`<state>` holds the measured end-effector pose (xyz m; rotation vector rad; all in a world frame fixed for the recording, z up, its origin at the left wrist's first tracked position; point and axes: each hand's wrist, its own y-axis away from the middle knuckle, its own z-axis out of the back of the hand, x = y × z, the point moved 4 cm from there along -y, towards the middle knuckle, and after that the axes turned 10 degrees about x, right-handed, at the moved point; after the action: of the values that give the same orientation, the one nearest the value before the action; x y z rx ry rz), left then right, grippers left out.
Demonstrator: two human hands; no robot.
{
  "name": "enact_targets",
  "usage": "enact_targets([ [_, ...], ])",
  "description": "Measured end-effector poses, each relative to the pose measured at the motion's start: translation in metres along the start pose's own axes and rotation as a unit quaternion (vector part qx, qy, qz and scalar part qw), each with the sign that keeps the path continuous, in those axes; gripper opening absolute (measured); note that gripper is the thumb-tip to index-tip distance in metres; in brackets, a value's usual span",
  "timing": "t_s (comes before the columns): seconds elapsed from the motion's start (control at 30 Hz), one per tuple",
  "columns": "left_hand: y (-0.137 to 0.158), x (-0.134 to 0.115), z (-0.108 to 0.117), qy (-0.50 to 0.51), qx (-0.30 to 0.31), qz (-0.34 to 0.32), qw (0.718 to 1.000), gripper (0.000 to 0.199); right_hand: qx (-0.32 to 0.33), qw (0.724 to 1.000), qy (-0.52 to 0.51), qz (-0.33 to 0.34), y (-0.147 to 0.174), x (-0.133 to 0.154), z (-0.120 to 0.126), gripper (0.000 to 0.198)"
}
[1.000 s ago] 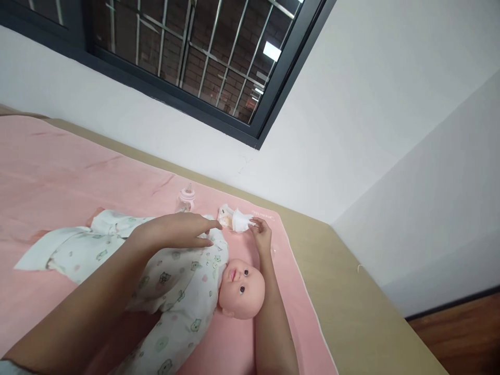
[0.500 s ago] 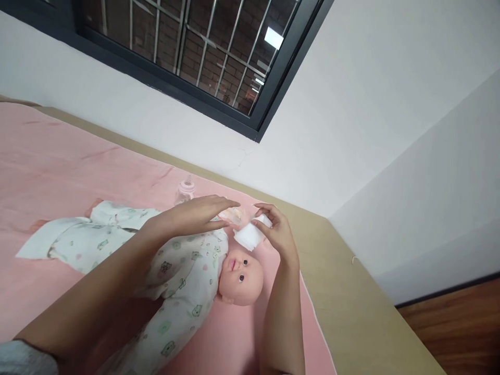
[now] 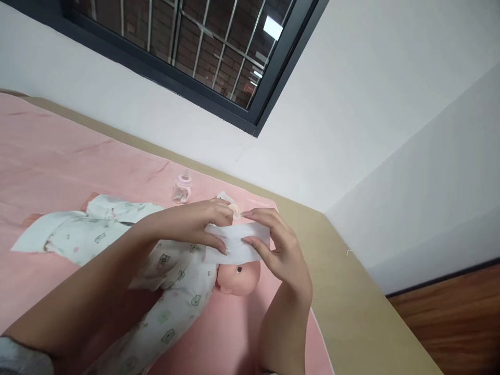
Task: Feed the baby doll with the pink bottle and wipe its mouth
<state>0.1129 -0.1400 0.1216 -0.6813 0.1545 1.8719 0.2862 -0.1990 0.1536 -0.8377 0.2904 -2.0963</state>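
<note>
From my remote seat I see left hand (image 3: pixel 193 222) pinching one end of white cloth (image 3: pixel 236 247), right hand (image 3: pixel 284 246) pinching other. Cloth stretched between them, hiding part of doll's (image 3: pixel 177 276) head; contact with doll, I can't tell. Bottle (image 3: pixel 182 188) beyond doll's torso. Packet (image 3: pixel 235 208) beyond doll's head, partly hidden. Pink mat (image 3: pixel 211 333) beneath doll.

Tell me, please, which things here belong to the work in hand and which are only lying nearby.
In the work:
white sheet, held by the left hand and right hand
doll, probably; the sheet hides part of its head

Only nearby:
baby bottle, upright on the pink mat
small object behind the hands, partly hidden, unclear
</note>
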Motion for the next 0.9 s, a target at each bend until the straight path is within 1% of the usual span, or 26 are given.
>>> enact_targets([
  [0.03, 0.002, -0.003, 0.001, 0.014, -0.003, -0.022, 1.000, 0.031, -0.018, 1.000, -0.008, -0.011, 0.000, -0.002, 0.002, 0.039],
  [0.07, 0.003, -0.007, 0.002, 0.024, -0.018, -0.041, 0.999, 0.031, -0.037, 0.999, -0.021, -0.023, 0.000, -0.005, 0.002, 0.039],
  [0.13, 0.006, -0.013, 0.006, 0.025, -0.084, -0.068, 0.994, 0.029, -0.066, 0.995, -0.057, -0.047, -0.001, -0.011, 0.000, 0.041],
  [0.2, 0.008, -0.019, 0.009, 0.012, -0.146, -0.090, 0.985, 0.027, -0.077, 0.989, -0.106, -0.064, -0.004, -0.016, -0.007, 0.048],
  [0.27, 0.007, -0.024, 0.007, 0.004, -0.174, -0.103, 0.979, 0.027, -0.073, 0.983, -0.154, -0.072, -0.008, -0.019, -0.015, 0.054],
  [0.33, 0.007, -0.028, 0.006, 0.010, -0.202, -0.103, 0.974, 0.027, -0.068, 0.977, -0.186, -0.074, -0.011, -0.022, -0.021, 0.056],
  [0.4, 0.008, -0.029, 0.006, 0.034, -0.233, -0.093, 0.967, 0.024, -0.068, 0.975, -0.199, -0.076, -0.013, -0.025, -0.023, 0.059],
  [0.47, 0.009, -0.027, 0.005, 0.069, -0.238, -0.057, 0.967, 0.023, -0.064, 0.973, -0.207, -0.079, -0.013, -0.030, -0.020, 0.065],
  [0.5, 0.009, -0.026, 0.004, 0.082, -0.222, -0.032, 0.971, 0.024, -0.060, 0.971, -0.215, -0.081, -0.012, -0.034, -0.018, 0.067],
  [0.53, 0.008, -0.024, 0.002, 0.089, -0.192, -0.005, 0.977, 0.027, -0.056, 0.969, -0.225, -0.082, -0.012, -0.039, -0.015, 0.067],
  [0.57, 0.006, -0.022, -0.002, 0.089, -0.148, 0.021, 0.985, 0.029, -0.053, 0.967, -0.236, -0.083, -0.011, -0.044, -0.013, 0.066],
  [0.63, 0.001, -0.019, -0.012, 0.071, -0.035, 0.061, 0.995, 0.034, -0.048, 0.962, -0.256, -0.086, -0.010, -0.055, -0.009, 0.061],
  [0.7, -0.004, -0.015, -0.024, 0.037, 0.061, 0.086, 0.994, 0.032, -0.047, 0.956, -0.270, -0.100, -0.009, -0.070, -0.008, 0.055],
  [0.73, -0.007, -0.012, -0.029, 0.015, 0.092, 0.100, 0.991, 0.031, -0.049, 0.954, -0.275, -0.112, -0.008, -0.079, -0.008, 0.052],
  [0.83, -0.015, -0.005, -0.042, -0.034, 0.129, 0.139, 0.981, 0.031, -0.066, 0.941, -0.289, -0.165, -0.004, -0.111, -0.012, 0.045],
  [0.9, -0.019, -0.004, -0.048, -0.064, 0.141, 0.150, 0.977, 0.031, -0.080, 0.925, -0.314, -0.200, 0.002, -0.136, -0.018, 0.042],
])
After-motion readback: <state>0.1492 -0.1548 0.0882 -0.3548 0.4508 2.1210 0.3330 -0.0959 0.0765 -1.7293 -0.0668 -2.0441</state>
